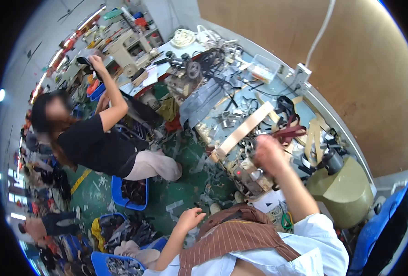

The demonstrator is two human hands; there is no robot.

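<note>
I see the left hand [191,220] loosely open, near; farther right, the right hand [269,155] blurs beside a beige strip [246,129], grip impossible to tell.

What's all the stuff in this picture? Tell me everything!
Table: one, pale blue, right of centre
Wide strip: one, beige, on the table
Strap bundle: one, maroon, right of the wide strip
Straps: many, black, table's far end
Cord coil: one, white, near the straps
Clear box: one, see-through, table's far edge
Sewing machine: at least one, cream, upper left
Rounded housing: one, olive, lower right
Floor: one, green, middle
Bins: at least two, blue, left
Co-worker: one, black top, left
The rest: too small or blurry to count
Apron: one, striped brown, bottom
Left hand: one, bare, lower middle
Right hand: one, bare, blurred, over the table
</note>
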